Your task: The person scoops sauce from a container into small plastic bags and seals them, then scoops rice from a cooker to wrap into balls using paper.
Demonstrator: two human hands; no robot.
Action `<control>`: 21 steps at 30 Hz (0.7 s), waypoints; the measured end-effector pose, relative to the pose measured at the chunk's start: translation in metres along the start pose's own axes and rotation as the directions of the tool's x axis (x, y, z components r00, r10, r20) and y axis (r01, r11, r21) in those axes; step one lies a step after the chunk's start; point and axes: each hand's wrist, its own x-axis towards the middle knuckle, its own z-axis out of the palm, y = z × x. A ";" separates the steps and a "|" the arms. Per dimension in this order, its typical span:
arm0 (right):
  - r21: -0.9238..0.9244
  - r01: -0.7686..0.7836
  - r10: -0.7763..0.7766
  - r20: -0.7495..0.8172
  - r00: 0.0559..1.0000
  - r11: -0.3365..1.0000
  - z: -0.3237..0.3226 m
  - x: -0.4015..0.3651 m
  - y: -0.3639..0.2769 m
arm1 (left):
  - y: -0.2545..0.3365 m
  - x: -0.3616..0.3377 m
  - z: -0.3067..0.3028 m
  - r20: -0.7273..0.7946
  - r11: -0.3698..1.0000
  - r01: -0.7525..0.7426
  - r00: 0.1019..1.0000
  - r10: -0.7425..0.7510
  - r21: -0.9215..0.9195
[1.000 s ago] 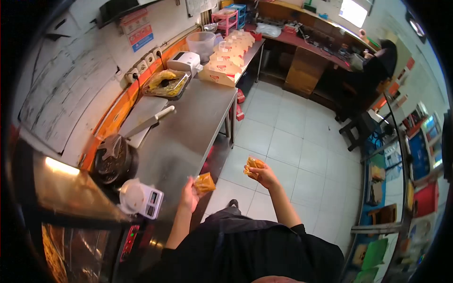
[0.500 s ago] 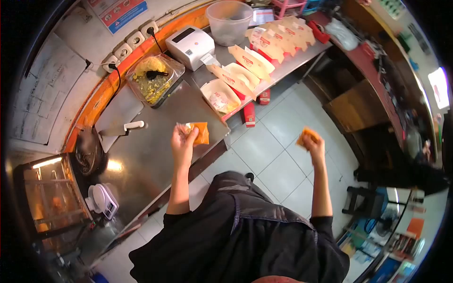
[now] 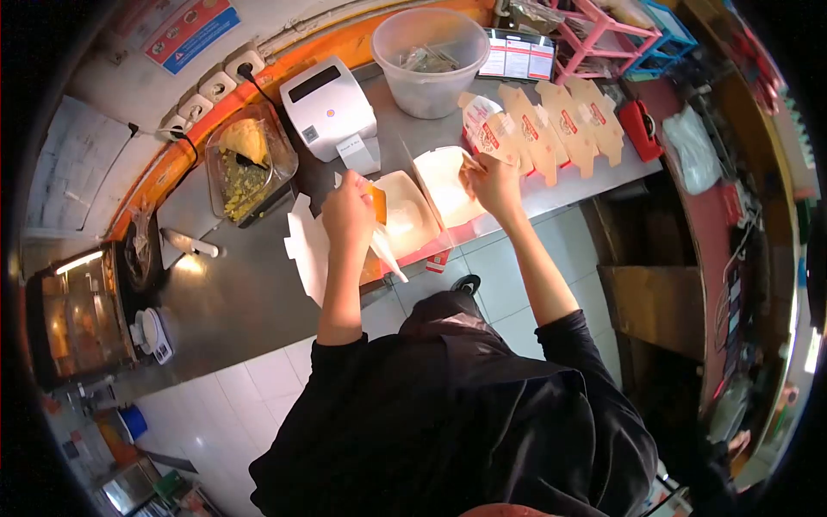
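Note:
My left hand (image 3: 347,211) is closed on an orange sachet (image 3: 379,205), over an open takeaway box (image 3: 407,214) with a pale inside. A raised lid (image 3: 306,248) of white card stands to the left of that hand, partly behind my forearm. My right hand (image 3: 494,183) is closed at the right side of a second open takeaway box (image 3: 442,177). Its fingertips are over the box's inner edge, and what they hold, if anything, is hidden. Further right stand several more boxes (image 3: 534,129) with their printed lids up.
A white label printer (image 3: 327,108) and a clear plastic tub (image 3: 429,82) stand behind the boxes. Left lie a tray of yellow food (image 3: 245,177) and a knife (image 3: 191,244) on the steel counter (image 3: 250,302). A tablet (image 3: 519,57) stands at the back.
Both hands have moved forward, from beside the counter to over the open boxes. The orange piece seen in my right hand is no longer visible. The view has shifted closer to the boxes.

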 end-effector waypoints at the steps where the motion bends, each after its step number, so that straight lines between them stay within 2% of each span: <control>1: -0.045 -0.032 0.034 0.058 0.998 0.999 -0.002 0.006 -0.004 | -0.001 0.006 0.012 0.050 0.997 0.047 0.997 -0.050 0.061; 3: -0.087 -0.040 0.052 0.141 0.989 0.995 0.004 0.018 -0.002 | 0.003 0.011 0.026 0.067 0.988 0.112 0.991 -0.119 0.106; 5: -0.027 0.031 -0.028 0.107 0.994 0.999 0.027 0.021 0.018 | -0.005 0.017 0.045 0.113 0.960 0.199 0.968 -0.224 0.196; 6: -0.019 0.030 -0.027 0.132 0.991 0.999 0.035 0.014 0.026 | -0.014 0.008 0.055 0.115 0.953 0.221 0.962 -0.248 0.208; 8: 0.042 0.118 -0.122 0.126 0.984 0.992 0.040 0.011 0.027 | -0.023 0.005 0.077 0.139 0.931 0.199 0.958 -0.251 0.305; 9: 0.015 0.214 -0.214 0.147 0.966 0.977 0.065 0.004 0.050 | -0.033 -0.002 0.088 0.114 0.952 0.172 0.972 -0.206 0.254; 10: -0.147 0.303 -0.264 0.236 0.935 0.942 0.080 0.000 0.061 | -0.005 -0.007 0.068 0.261 0.910 0.140 0.931 -0.255 0.389; 11: -0.286 0.405 -0.311 0.322 0.894 0.868 0.095 -0.004 0.072 | -0.035 -0.016 0.092 0.136 0.944 0.113 0.977 -0.161 0.311; 12: -0.053 0.243 -0.210 0.345 0.915 0.969 0.072 -0.009 0.055 | -0.058 -0.018 0.107 0.116 0.957 0.079 0.986 -0.116 0.280; 13: -0.190 0.394 -0.228 0.563 0.794 0.899 0.078 -0.010 0.057 | -0.044 -0.019 0.097 0.176 0.975 0.040 0.981 -0.080 0.217; 14: -0.234 0.572 -0.232 0.746 0.624 0.786 0.084 -0.012 0.060 | -0.046 -0.027 0.096 0.105 0.960 -0.050 0.994 0.021 0.274; 15: -0.138 0.445 -0.233 0.696 0.679 0.885 0.042 -0.008 0.049 | -0.044 -0.030 0.089 0.112 0.968 -0.038 0.994 0.010 0.247; 16: -0.018 0.321 -0.235 0.642 0.729 0.947 0.000 0.001 0.040 | -0.044 -0.031 0.078 0.136 0.972 0.030 0.989 -0.063 0.232; 17: 0.080 0.189 -0.199 0.601 0.774 0.979 -0.047 0.021 0.040 | -0.069 -0.036 0.078 0.021 0.995 0.024 0.999 -0.026 0.093; 18: 0.192 0.067 -0.166 0.567 0.807 0.979 -0.096 0.041 0.048 | -0.038 -0.037 0.051 0.127 0.967 0.256 0.959 -0.252 -0.017; 19: 0.174 -0.052 -0.052 0.547 0.835 0.983 -0.140 0.068 0.066 | 0.026 -0.036 0.029 0.014 0.876 0.472 0.881 -0.473 -0.102; 20: 0.126 -0.015 -0.039 0.410 0.911 0.992 -0.187 0.092 0.084 | 0.020 -0.039 0.023 -0.061 0.895 0.437 0.894 -0.443 -0.093; 21: 0.076 -0.108 0.087 0.234 0.968 0.991 -0.192 0.121 0.150 | 0.039 -0.039 0.014 -0.135 0.886 0.462 0.876 -0.463 -0.040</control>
